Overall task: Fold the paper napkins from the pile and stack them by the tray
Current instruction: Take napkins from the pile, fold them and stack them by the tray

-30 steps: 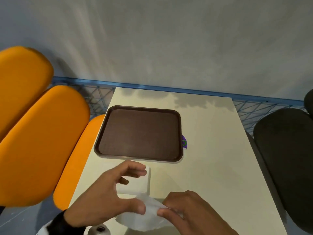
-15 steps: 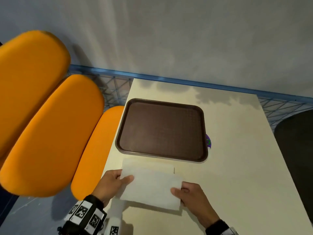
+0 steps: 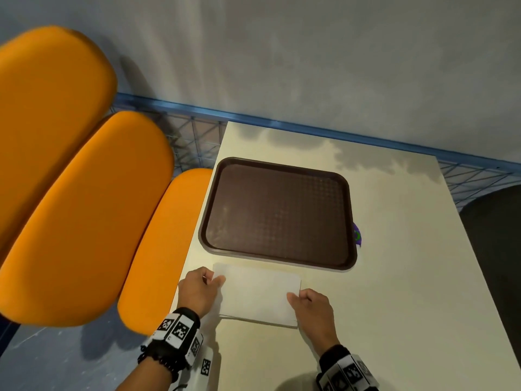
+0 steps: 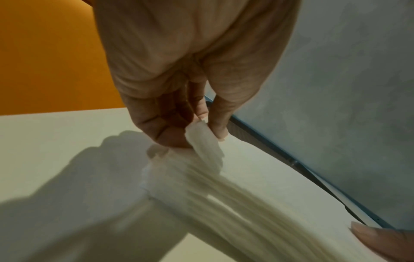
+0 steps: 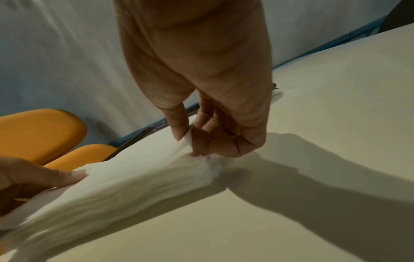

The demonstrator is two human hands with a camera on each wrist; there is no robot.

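Napkin (image 3: pixel 258 294) pinched at both short ends: left hand (image 3: pixel 198 292) clamped on the left edge, right hand (image 3: pixel 311 309) clamped on the right. Held stretched just above the table (image 3: pixel 394 277), just in front of the tray (image 3: pixel 277 211), over white sheets beneath. Long axis left to right, parallel with the tray's near rim. Probably best lowered evenly, corners matched, edges kept taut, then pressed flat.

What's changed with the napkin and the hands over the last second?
The white paper napkin, crumpled between the hands a second ago, is now spread flat and taut near the brown plastic tray. The left hand pinches its left edge, the right hand its right. The tray stayed where it was on the table.
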